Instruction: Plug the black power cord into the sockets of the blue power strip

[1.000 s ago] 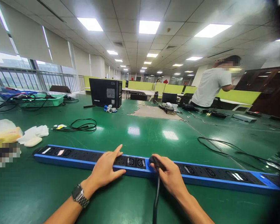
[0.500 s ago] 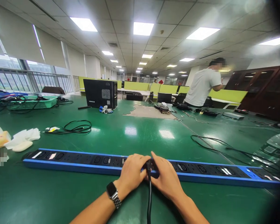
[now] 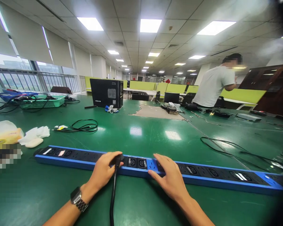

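Observation:
A long blue and black power strip (image 3: 136, 162) lies across the green table in front of me. My left hand (image 3: 105, 167) grips the plug of a thick black power cord (image 3: 113, 196) over the strip, left of its middle. Whether the plug sits in a socket there, I cannot make out. From the plug the cord runs down toward me past the bottom edge of the view. My right hand (image 3: 168, 175) rests at the strip just right of the middle, thumb and fingers apart around a blue socket section, holding nothing.
Coiled black cable (image 3: 85, 126) lies behind the strip, with white tissues (image 3: 36, 134) to its left. A black computer case (image 3: 106, 93) stands farther back, near a green basket (image 3: 43, 102) of cables. Loose cable (image 3: 217, 145) lies right. A person (image 3: 213, 84) stands behind the table.
My left hand has moved left along the strip with the plug and cord. The right hand stays near the middle, its fingers now spread and apart from the plug. The view has shifted slightly.

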{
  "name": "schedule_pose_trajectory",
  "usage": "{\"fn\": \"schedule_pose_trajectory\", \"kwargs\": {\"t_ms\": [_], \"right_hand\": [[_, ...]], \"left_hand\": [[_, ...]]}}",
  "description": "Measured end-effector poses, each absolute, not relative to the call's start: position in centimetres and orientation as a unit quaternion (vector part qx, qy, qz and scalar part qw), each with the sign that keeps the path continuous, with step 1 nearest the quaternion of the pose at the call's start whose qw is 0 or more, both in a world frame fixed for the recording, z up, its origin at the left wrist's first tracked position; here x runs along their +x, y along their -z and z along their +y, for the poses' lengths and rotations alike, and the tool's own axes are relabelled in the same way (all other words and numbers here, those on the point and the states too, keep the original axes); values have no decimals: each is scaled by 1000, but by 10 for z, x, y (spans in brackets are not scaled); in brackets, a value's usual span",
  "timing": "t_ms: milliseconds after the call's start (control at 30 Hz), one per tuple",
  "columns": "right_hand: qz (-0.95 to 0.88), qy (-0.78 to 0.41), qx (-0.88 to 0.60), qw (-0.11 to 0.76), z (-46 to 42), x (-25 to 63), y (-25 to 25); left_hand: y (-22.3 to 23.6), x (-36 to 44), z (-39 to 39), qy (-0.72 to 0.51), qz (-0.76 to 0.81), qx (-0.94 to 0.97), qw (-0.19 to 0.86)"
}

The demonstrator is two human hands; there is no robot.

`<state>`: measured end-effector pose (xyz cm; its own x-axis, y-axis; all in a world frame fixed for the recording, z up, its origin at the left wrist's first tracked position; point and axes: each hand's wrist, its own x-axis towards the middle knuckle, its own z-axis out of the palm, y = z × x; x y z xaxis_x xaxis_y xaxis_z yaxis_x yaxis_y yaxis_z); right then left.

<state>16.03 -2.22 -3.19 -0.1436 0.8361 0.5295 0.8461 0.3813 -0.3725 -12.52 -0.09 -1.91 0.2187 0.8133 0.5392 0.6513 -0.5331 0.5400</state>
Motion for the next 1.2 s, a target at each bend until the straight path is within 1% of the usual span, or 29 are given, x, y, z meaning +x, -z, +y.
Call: {"fn": "schedule_pose_trajectory", "kwargs": {"t_ms": [133, 300, 433, 500, 533, 667, 767, 833, 933, 1067, 1200], "right_hand": [[-776, -10, -523, 352, -21, 139, 27], [-797, -43, -478, 365, -12, 97, 13], [-830, -84, -435, 338, -1, 62, 5], [-842, -88, -421, 326, 3, 52, 1], [-842, -82, -417, 332, 4, 50, -1], [-804, -25, -427, 413, -2, 77, -5], [-761, -7, -486, 430, -10, 127, 4], [-735, -36, -524, 428, -13, 160, 14], [-726, -81, -539, 419, -14, 184, 29], [-757, -86, -514, 395, -14, 172, 31], [-773, -81, -525, 346, -13, 160, 21]], "left_hand": [[15, -112, 2, -376, 482, 788, 79], [16, -119, 3, -351, 474, 804, 76], [22, -127, 1, -347, 445, 821, 94], [23, -130, -1, -334, 439, 827, 106], [23, -131, -2, -326, 438, 831, 109], [22, -131, -3, -315, 450, 828, 116], [21, -129, -3, -314, 466, 818, 122], [20, -125, -3, -325, 477, 808, 118], [19, -117, -3, -346, 484, 796, 111], [16, -93, -5, -356, 448, 810, 127], [5, -58, -7, -352, 396, 832, 167]]}}
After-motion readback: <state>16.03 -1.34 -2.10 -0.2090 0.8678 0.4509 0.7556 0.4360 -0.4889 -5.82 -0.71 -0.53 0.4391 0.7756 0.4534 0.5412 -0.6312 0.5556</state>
